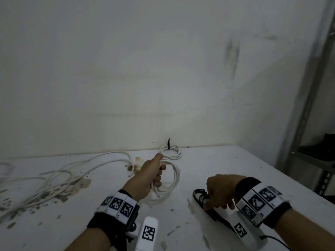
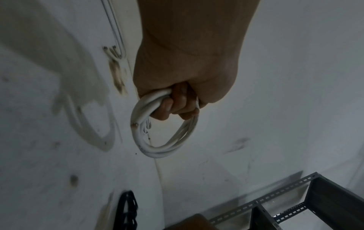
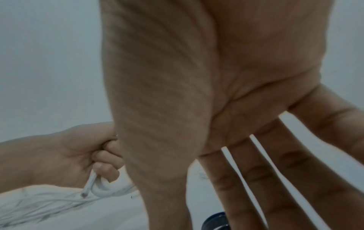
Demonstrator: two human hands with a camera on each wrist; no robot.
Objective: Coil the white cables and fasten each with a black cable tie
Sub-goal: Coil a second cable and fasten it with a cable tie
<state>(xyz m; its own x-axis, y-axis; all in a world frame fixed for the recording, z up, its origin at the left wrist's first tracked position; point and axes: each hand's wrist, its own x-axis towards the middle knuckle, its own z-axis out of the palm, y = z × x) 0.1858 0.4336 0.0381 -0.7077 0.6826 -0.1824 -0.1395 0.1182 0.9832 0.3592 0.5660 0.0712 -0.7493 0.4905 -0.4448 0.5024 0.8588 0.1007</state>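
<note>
My left hand (image 1: 159,175) grips a coiled white cable (image 1: 175,178) just above the white table (image 1: 235,160), with one cut end sticking out below the fist. In the left wrist view the coil (image 2: 157,149) hangs as a loop from the curled fingers (image 2: 177,107). My right hand (image 1: 215,196) reaches down onto a bunch of black cable ties (image 1: 198,194); its fingers (image 3: 256,171) are straight and spread, and the ties (image 3: 215,221) show dark below them. A finished coil (image 1: 170,151) with a black tie lies by the wall.
Several loose white cables (image 1: 63,178) sprawl over the stained left part of the table. A grey metal shelf rack (image 1: 308,160) stands to the right of the table. The white wall (image 1: 163,69) closes off the far edge.
</note>
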